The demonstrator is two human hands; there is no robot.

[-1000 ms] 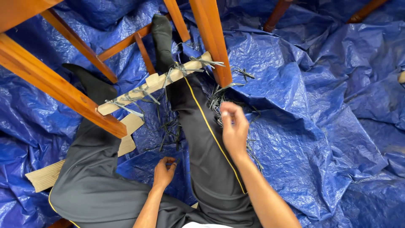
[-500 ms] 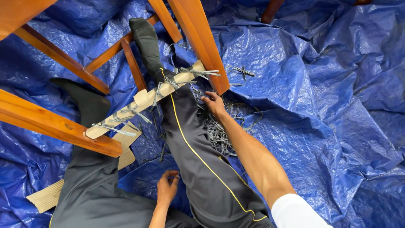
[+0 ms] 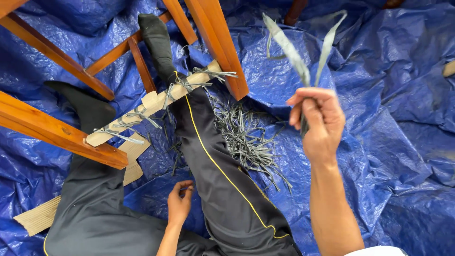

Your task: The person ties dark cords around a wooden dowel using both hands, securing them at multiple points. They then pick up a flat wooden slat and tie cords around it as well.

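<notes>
My right hand (image 3: 316, 124) is raised above the blue tarp (image 3: 379, 118) and is closed on a grey strip (image 3: 296, 57) whose two ends fan upward. Below it, beside my right leg, lies a heap of several grey strips (image 3: 241, 137). My left hand (image 3: 179, 204) rests low between my legs, fingers curled on a small dark piece; I cannot tell what it is. A pale wooden slat (image 3: 151, 102) with grey strips tied around it lies across my dark trouser legs, between the orange wooden chair legs (image 3: 218, 42).
More orange wooden rails (image 3: 52, 130) cross the left side above my legs. A piece of brown cardboard (image 3: 38, 218) lies under my left thigh. The crumpled blue tarp covers the whole floor.
My right hand was down at the strip heap; it has lifted up and to the right with a grey strip in it. My left hand has stayed low between my legs.
</notes>
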